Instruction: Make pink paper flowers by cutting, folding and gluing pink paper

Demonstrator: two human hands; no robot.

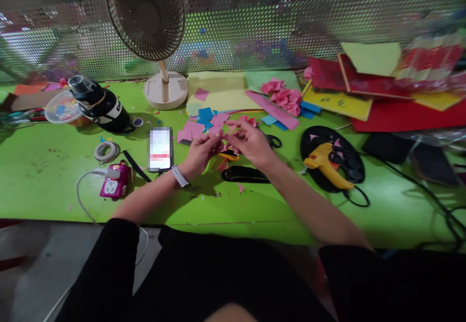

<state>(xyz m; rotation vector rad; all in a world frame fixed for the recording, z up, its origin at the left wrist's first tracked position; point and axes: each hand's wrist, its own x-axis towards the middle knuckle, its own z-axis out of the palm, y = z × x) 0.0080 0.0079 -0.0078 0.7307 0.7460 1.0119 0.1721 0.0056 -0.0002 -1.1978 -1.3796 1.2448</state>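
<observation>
Above the green table, my left hand (204,151) and my right hand (253,142) meet at the fingertips. The left fingers are closed in a pinch. Thumb and fingers of the right hand also press together, with one finger stretched out a little. Whatever lies between them is too small and hidden to name. Just behind are pink paper pieces (191,130), a blue paper cut-out (205,117) and a folded pink-red paper flower (247,120). Below my hands lie a small orange-and-black tool (230,155) and a long black object (243,174), partly covered by my right forearm.
To the right, a yellow glue gun (329,167) rests on a black tray (309,140). Pink paper flowers (286,96) sit at the back. On the left are a phone (160,148), a fan (165,91), a black bottle (104,106), tape (106,152) and a purple socket (114,181).
</observation>
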